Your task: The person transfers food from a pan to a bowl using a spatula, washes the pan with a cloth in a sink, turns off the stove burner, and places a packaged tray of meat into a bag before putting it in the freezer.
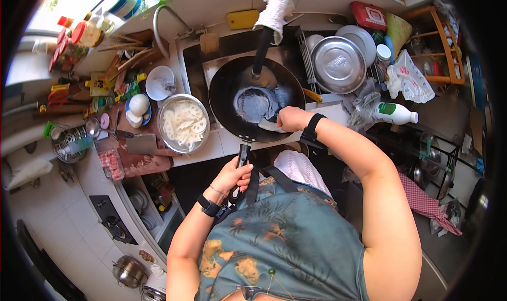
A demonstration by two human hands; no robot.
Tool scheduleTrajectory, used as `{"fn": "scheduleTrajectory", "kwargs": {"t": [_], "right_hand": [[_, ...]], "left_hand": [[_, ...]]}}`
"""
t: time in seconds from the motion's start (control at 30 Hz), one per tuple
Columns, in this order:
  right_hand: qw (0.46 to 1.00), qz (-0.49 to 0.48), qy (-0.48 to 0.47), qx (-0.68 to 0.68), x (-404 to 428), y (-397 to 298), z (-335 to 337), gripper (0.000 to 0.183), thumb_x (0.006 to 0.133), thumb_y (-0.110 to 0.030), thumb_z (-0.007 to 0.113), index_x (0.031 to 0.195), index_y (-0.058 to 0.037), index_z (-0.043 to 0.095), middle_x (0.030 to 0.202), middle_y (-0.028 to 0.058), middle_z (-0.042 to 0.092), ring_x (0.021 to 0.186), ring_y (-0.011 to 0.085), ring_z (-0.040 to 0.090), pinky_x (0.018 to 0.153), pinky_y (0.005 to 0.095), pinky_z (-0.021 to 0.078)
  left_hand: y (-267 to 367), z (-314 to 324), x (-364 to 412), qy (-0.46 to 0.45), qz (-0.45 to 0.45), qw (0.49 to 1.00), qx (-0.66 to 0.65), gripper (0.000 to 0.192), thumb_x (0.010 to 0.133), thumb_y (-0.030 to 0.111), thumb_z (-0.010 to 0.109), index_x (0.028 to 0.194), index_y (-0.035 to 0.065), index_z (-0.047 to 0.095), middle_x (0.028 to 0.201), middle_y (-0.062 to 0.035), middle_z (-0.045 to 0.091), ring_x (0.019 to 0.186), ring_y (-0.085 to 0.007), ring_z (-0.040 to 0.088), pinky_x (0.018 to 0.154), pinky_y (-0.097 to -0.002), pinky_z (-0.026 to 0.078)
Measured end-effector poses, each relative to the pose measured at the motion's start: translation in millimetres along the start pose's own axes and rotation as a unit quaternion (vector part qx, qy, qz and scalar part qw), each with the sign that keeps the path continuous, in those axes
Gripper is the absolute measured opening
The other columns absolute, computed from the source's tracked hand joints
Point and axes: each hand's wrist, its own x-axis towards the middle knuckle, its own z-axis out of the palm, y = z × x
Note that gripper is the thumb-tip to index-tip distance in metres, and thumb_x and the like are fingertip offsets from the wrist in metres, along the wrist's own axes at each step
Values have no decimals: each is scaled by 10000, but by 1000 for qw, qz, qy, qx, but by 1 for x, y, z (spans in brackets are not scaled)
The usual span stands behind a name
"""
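My left hand (236, 175) is closed around the black handle (243, 154) of a dark wok (222, 102). The wok rests tilted over the sink (193, 69), and its inside looks wet, with a shallow pool of water at the bottom. Inside its near right wall, my right hand (292, 118) presses a greyish-white scrubbing pad or cloth (270, 125) against the surface. Above the wok hangs a black faucet spout (262, 51), its upper part wrapped in a white cloth (276, 11). Fingers partly hide the pad.
Left of the wok stand a steel bowl of sliced lotus root (184, 124), a white bowl (160, 83) and a cleaver (141, 144) on a cutting board (138, 164). To the right are a dish rack (305, 57), a steel basin (338, 65) and a white bottle (394, 113) lying down.
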Motion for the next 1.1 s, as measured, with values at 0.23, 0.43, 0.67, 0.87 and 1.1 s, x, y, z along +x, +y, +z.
{"fn": "scheduleTrajectory", "kwargs": {"t": [0.23, 0.43, 0.67, 0.87, 1.1], "right_hand": [[942, -3, 214, 257, -4, 33, -2, 221, 729, -105, 574, 913, -44, 681, 831, 146, 671, 762, 281, 643, 715, 359, 492], [839, 46, 300, 451, -5, 66, -4, 199, 731, -106, 579, 879, -21, 681, 738, 156, 661, 654, 265, 642, 631, 348, 494], [811, 45, 383, 439, 5, 103, 4, 197, 752, -103, 570, 891, -5, 670, 727, 140, 662, 634, 236, 632, 616, 337, 487], [802, 67, 332, 492, 3, 106, -3, 185, 774, -145, 592, 866, -2, 666, 774, 183, 660, 735, 296, 643, 688, 361, 490], [844, 53, 398, 356, 13, 107, -20, 273, 794, -128, 565, 1044, -22, 538, 879, 239, 625, 855, 384, 602, 747, 427, 468]], "left_hand": [[28, 36, 9, 79, 47, 993, 79, 154, 899, 106, 549, 915, 84, 398, 603, -1, 399, 427, -74, 379, 376, -247, 368], [42, 51, 23, 131, 83, 971, 182, 191, 879, 105, 563, 938, 61, 387, 637, -27, 437, 425, -97, 407, 372, -259, 389], [37, 57, 40, 231, 112, 912, 319, 228, 863, 79, 567, 975, 15, 379, 593, -37, 447, 388, -115, 424, 325, -274, 388], [37, 64, 47, 279, 116, 878, 372, 229, 859, 74, 568, 974, 2, 384, 538, -38, 455, 361, -127, 444, 304, -273, 378], [38, 69, 49, 305, 121, 848, 417, 242, 841, 88, 584, 928, -20, 386, 524, -74, 498, 358, -164, 498, 305, -297, 396]]}}
